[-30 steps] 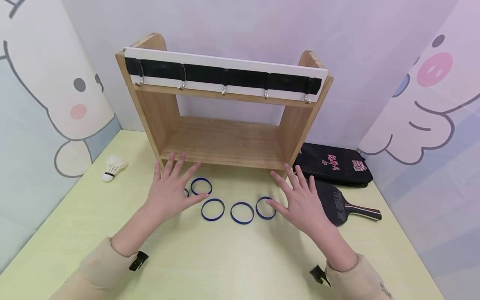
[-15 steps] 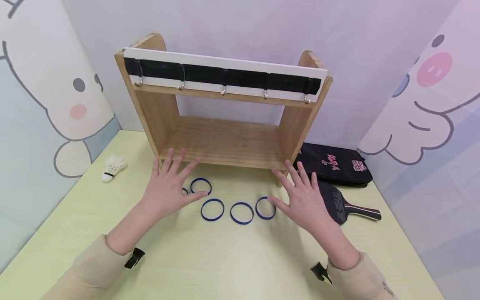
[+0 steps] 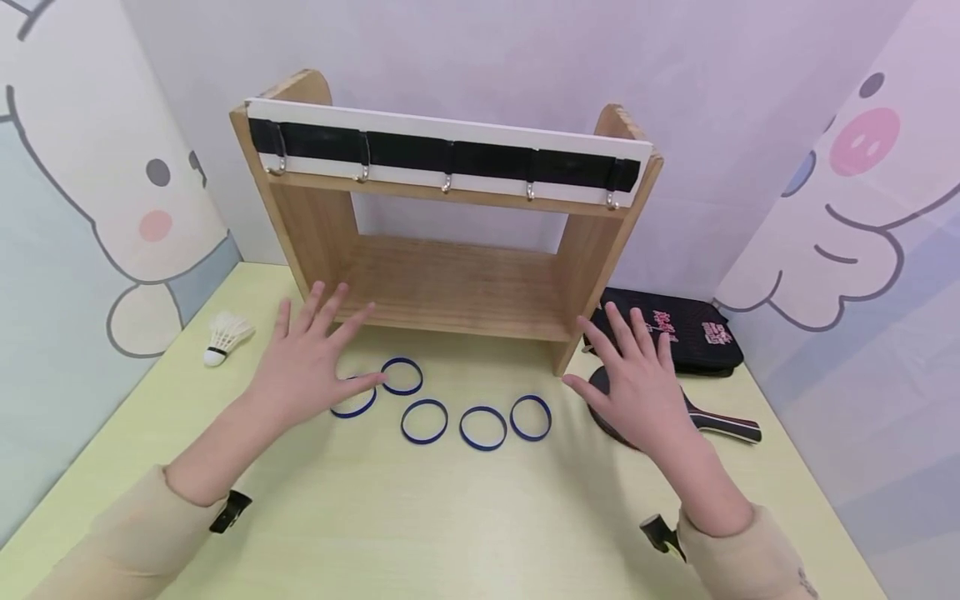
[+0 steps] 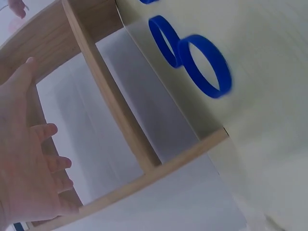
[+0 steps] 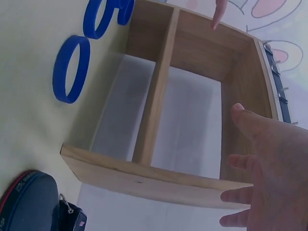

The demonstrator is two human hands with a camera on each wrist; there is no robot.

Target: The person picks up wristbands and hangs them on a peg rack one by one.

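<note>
My left hand (image 3: 300, 375) hovers with spread fingers over the left front of the wooden rack (image 3: 450, 283), holding nothing. Its thumb overlaps one blue wristband (image 3: 352, 415) in the head view. Several more thin blue wristbands, such as the middle one (image 3: 424, 442), lie flat in a loose row before the rack. Fingers also spread, my right hand (image 3: 637, 392) is held above the table-tennis paddle (image 3: 727, 426) and hides part of its black blade. In the right wrist view a blue wristband (image 5: 60, 77) shows near the rack's foot.
Across the rack's top front runs a white board (image 3: 540, 133) with a black strip and several silver hooks (image 3: 447, 185). A shuttlecock (image 3: 227, 336) lies at left; a black zipped case (image 3: 697, 333) lies at right behind the paddle. Printed fabric walls (image 3: 480, 50) enclose the table.
Both hands have moved apart, the left one to the left and the right one to the right. More of the leftmost wristband now shows; the right hand covers more of the paddle.
</note>
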